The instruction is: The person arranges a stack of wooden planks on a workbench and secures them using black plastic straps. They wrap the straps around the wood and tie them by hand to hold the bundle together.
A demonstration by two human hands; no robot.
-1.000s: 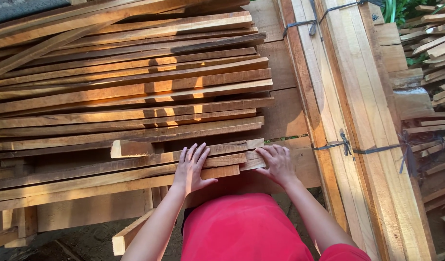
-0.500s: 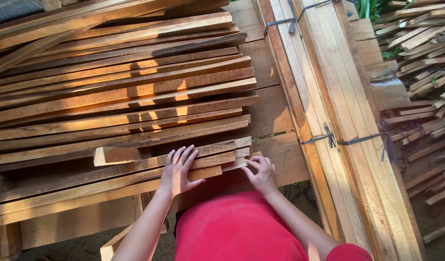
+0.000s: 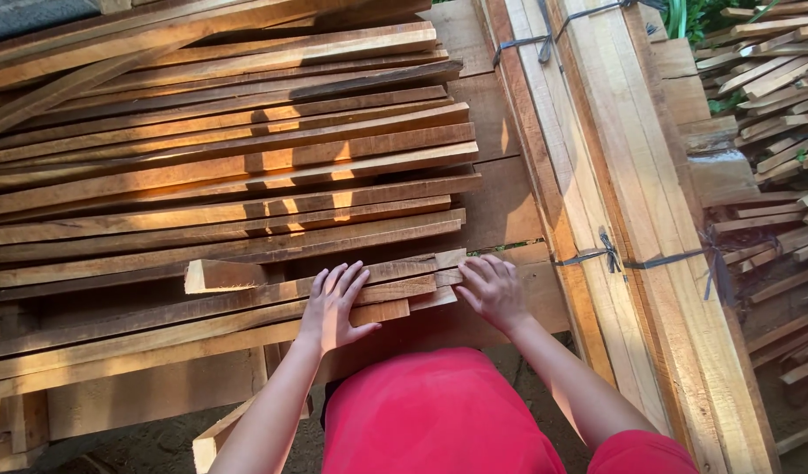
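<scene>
Where both hands press, long reddish-brown wooden slats [image 3: 246, 303], rough-sawn.

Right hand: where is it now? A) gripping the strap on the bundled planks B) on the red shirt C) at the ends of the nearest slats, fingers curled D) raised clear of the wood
C: the right hand sits at the ends of the nearest slats with fingers curled, while the left hand lies flat on them.

I wear a bright red top with short sleeves, so my forearms are bare down to my left hand [image 3: 332, 309] and right hand [image 3: 492, 290]. No gloves, rings or watch.
</scene>
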